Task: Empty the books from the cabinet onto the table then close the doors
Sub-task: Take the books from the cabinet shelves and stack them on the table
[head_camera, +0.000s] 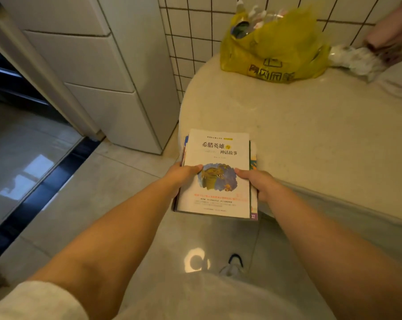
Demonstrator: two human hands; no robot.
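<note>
I hold a stack of books (218,155) with both hands at the near left edge of the pale round table (310,125). The top book has a white cover with black Chinese title and a blue and gold picture. My left hand (183,175) grips the stack's left side, thumb on the cover. My right hand (256,181) grips the right side, thumb on the cover too. The far end of the stack reaches over the table's rim; I cannot tell whether it rests on it. No cabinet with books is in view.
A yellow plastic bag (273,49) full of items sits at the table's back. White crumpled packaging (354,58) and pink cloth (394,31) lie at the back right. A white drawer unit (98,72) stands left of the table against the tiled wall (195,31).
</note>
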